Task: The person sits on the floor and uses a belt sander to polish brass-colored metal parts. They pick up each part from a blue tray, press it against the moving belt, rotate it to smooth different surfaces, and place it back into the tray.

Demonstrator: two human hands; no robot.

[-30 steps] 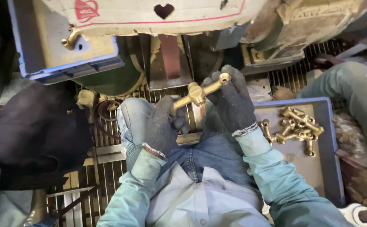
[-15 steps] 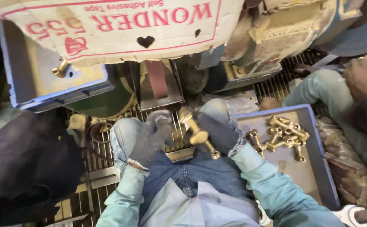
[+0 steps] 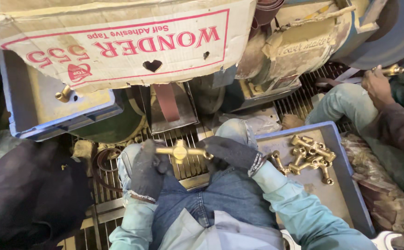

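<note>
Gloved fingers (image 3: 152,163) of left hand (image 3: 146,173) and right hand (image 3: 230,153) clamped on brass fitting (image 3: 181,151), now turned level at frame centre (tilted before), opposite the belt (image 3: 167,102), beside blue tray (image 3: 345,185).

Shiny brass fitting (image 3: 181,151) — matt knit gloves (image 3: 146,169), plastic tray (image 3: 345,185).

Ahead of your knees a low-hanging printed cardboard box (image 3: 118,41) roofs the upright belt sander (image 3: 167,104), leaving only a narrow gap. To your right, a blue plastic tray (image 3: 345,185) has bare floor beside the heap of brass fittings (image 3: 308,155); a neighbour's denim-clad knee (image 3: 345,104) crowds its far edge.
</note>
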